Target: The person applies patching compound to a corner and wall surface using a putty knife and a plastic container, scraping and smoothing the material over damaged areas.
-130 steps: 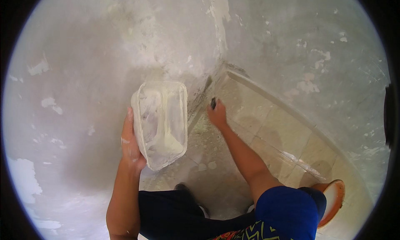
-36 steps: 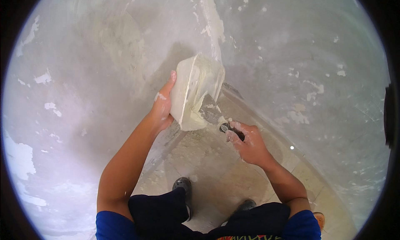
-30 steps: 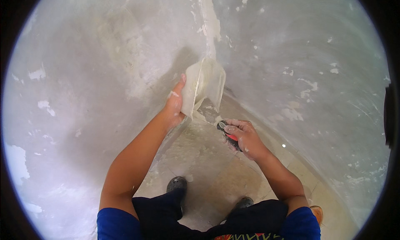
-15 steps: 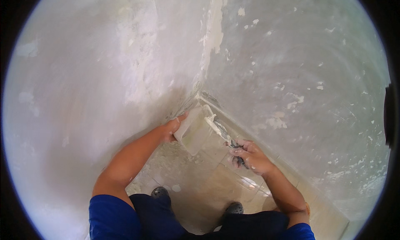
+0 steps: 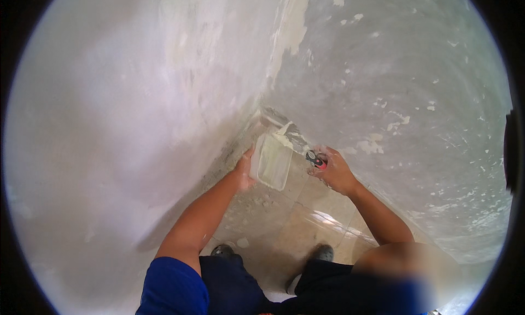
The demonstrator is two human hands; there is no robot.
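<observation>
My left hand [image 5: 245, 170] grips a translucent white plastic tray [image 5: 271, 165] by its left side, low in front of the wall corner. Pale creamy residue coats the tray's inside. In my right hand [image 5: 331, 170] is a putty knife [image 5: 316, 160] with a black and red handle, its wide metal blade loaded with pale filler, angled up-left just over the tray's upper right edge and near the foot of the right wall.
Two grey plastered walls meet ahead: the left wall [image 5: 126, 96] and the right wall [image 5: 399, 69], patched with pale filler along the corner seam [image 5: 281, 42]. Below lie dusty floor tiles [image 5: 290, 222] and my two shoes [image 5: 322, 254].
Over the last second the tray has dropped lower and turned. The knife blade has lifted from inside it with filler on it. Since half a second ago, my right hand has risen slightly.
</observation>
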